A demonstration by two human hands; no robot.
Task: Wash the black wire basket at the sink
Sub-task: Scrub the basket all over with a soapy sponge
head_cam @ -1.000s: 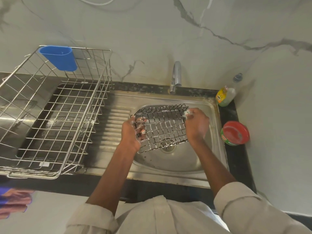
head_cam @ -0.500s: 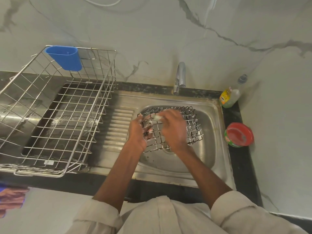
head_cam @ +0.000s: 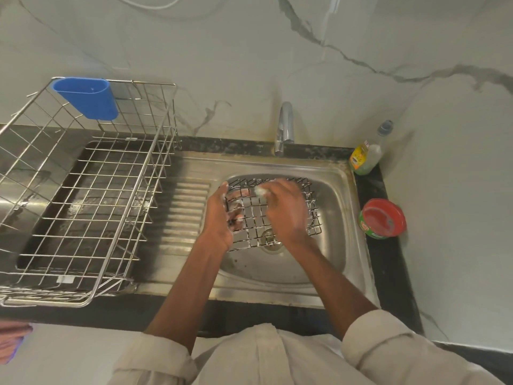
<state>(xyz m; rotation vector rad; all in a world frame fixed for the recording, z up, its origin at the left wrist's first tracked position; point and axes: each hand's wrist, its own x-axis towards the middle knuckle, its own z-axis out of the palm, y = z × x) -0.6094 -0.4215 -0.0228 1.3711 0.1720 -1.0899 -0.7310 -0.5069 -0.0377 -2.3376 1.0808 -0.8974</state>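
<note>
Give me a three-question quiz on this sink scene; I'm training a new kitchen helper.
1. True or false: the left hand grips the black wire basket at its left edge.
2. Where is the basket held? A) in the drying rack B) over the sink bowl C) on the counter
3. Fill in: the right hand rubs a soapy ___ on the basket.

Key: 1 true; 2 B; 3 scrubber.

I stand in a home kitchen. A steel sink (head_cam: pixel 347 218) with a tap (head_cam: pixel 284 126) sits in a dark counter under marble walls. A dish rack (head_cam: pixel 91 195) and soap bottle (head_cam: pixel 366 157) flank it.
</note>
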